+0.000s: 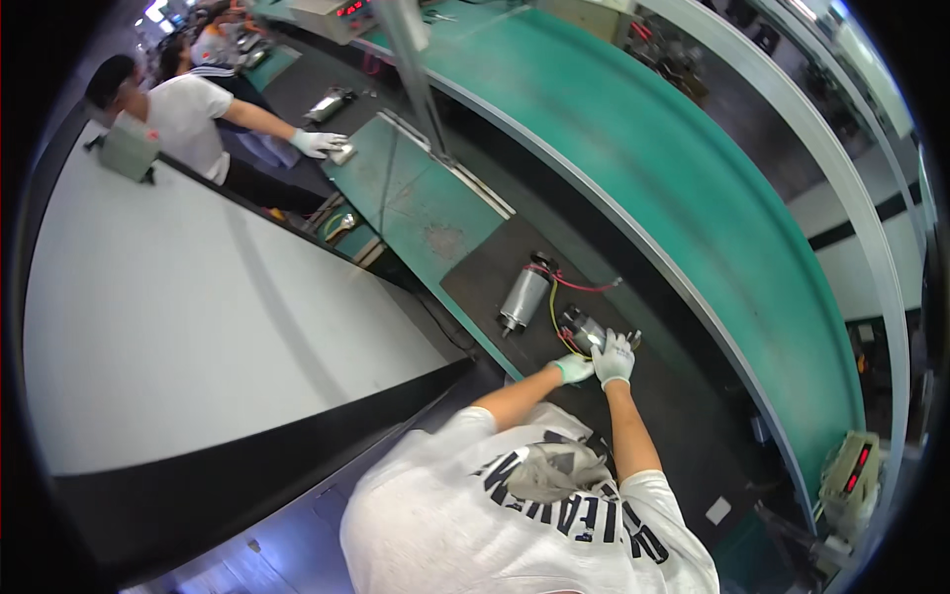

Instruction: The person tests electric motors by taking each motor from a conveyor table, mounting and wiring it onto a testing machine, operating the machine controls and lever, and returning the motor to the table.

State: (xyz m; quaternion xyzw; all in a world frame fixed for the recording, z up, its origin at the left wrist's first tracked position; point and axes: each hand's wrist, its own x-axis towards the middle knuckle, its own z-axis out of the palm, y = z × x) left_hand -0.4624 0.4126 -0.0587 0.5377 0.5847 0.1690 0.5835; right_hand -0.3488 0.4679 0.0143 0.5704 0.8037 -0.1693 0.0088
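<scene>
A silver cylindrical motor (584, 328) with a black end lies on the dark mat in front of me. My right hand (616, 358), in a white glove, grips its near right end. My left hand (573, 369), also gloved, is just left of it, fingers pressed together where a yellow wire (556, 315) comes down; the fingertips are small and partly hidden. Farther left lies a larger silver motor (524, 296) with a black cap and a shaft at its lower end. A red wire (591, 288) trails from this motor toward the right.
A green conveyor belt (633, 129) with a metal rail curves past the far side. Green bench matting (426, 213) adjoins the dark mat (683, 416). A white panel (198, 327) stands left. One co-worker's gloved hand (317, 143) touches a metal part. A display box (851, 475) sits right.
</scene>
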